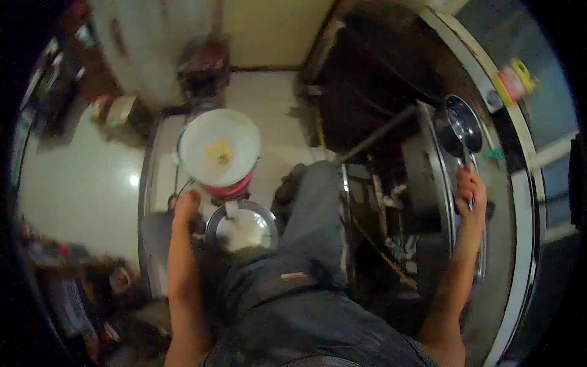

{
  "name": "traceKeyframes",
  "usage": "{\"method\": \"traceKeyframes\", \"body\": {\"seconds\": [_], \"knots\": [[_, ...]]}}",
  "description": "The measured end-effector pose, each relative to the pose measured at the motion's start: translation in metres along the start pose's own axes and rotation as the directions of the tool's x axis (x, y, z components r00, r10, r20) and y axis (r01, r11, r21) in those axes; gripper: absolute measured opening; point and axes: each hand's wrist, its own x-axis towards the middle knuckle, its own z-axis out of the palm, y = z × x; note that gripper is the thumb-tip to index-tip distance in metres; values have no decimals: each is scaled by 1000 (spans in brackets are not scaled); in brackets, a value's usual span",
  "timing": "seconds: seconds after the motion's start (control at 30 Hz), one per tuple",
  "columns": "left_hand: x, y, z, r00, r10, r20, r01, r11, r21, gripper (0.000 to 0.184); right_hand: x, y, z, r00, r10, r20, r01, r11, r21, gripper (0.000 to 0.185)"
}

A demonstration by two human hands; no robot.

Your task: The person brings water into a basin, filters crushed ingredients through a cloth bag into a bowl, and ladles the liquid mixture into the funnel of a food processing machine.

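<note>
Gripping the handle of a metal pan (458, 125), the right hand (469, 191) has its fingers closed in the head view, with the pan out to the person's right, over the counter (500, 238). The left hand (188, 205) is low on the other side, its fingers curled; blur hides whether they hold anything. Near it, a white round dish (202, 125) bearing yellow pieces (219, 150) sits above something red (229, 186), and a metal basin (274, 217) with pale contents lies just beside these, close to the person's legs (315, 202).

The pan could tip or twist, since one hand alone bears it by the handle, and it could knock the counter's edge. A bump from the left forearm or a knee could tilt the dish, spilling the pieces, or jar the basin.
</note>
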Motion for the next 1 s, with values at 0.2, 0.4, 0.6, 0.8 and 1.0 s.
{"method": "traceKeyframes", "body": {"seconds": [0.2, 0.4, 0.6, 0.8, 1.0], "knots": [[0, 16, 3, 1000, 28, -9, -28, 999, -27, 27, 4, 59, 79, 936, 203, 289, -208, 978, -12, 31], [-11, 20, -10, 997, 44, -71, -51, 993, -102, 28, 0, 147, 146, 857, 317, 406, -180, 923, -340, 29], [-28, 41, -45, 996, -92, 0, 91, 985, -148, 24, -11, 208, 199, 832, 412, 371, -141, 804, -577, 30], [-23, 32, -38, 992, -127, -26, 121, 978, -168, 20, -20, 234, 209, 795, 466, 390, -82, 718, -691, 27], [-22, 41, -47, 987, -159, 11, 159, 978, -137, 22, -27, 240, 211, 796, 477, 374, -59, 676, -735, 30]]}}
